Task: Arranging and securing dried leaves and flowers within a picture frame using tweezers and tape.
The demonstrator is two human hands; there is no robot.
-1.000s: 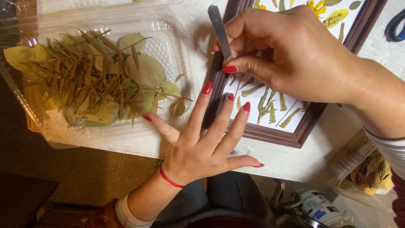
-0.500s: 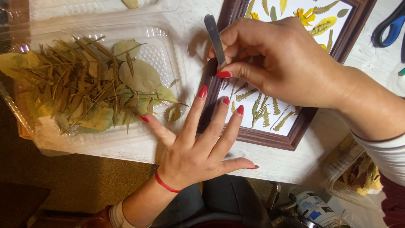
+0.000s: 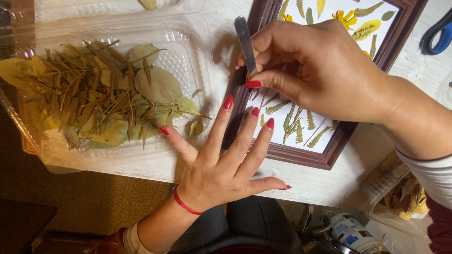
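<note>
The white tabletop (image 3: 207, 162) fills most of the view and carries everything. On it, at about 10 o'clock, lies a clear plastic tray (image 3: 188, 51) with a heap of dried leaves (image 3: 101, 101), green and yellow, long narrow ones mixed with round ones. At about 1 o'clock lies a dark wooden picture frame (image 3: 294, 154); its white sheet (image 3: 325, 19) has pressed ferns and yellow flowers arranged on it.

The right hand (image 3: 329, 70) comes from 3 o'clock and lies over the middle of the frame. Its fingers (image 3: 278, 80) are clenched around metal tweezers (image 3: 246, 42): the thumb and the first finger pinch the lower part, and the flat upper end stands out towards 12 o'clock. The tips of the tweezers are hidden under the fingers, so I cannot tell if they grip something.

The left hand (image 3: 216, 171) comes from 7 o'clock and rests flat, the fingers released and spread, grasping nothing. Three fingertips lie on the left edge of the frame and on the sheet beside a small fern sprig (image 3: 294, 124); the smallest finger points to the tray. A red string bracelet (image 3: 186, 205) is on this wrist.

At 2 o'clock, blue scissors handles (image 3: 438, 35) show at the border. At 4 o'clock, below the tabletop edge, a second clear container (image 3: 376, 188) holds more dried plants.
</note>
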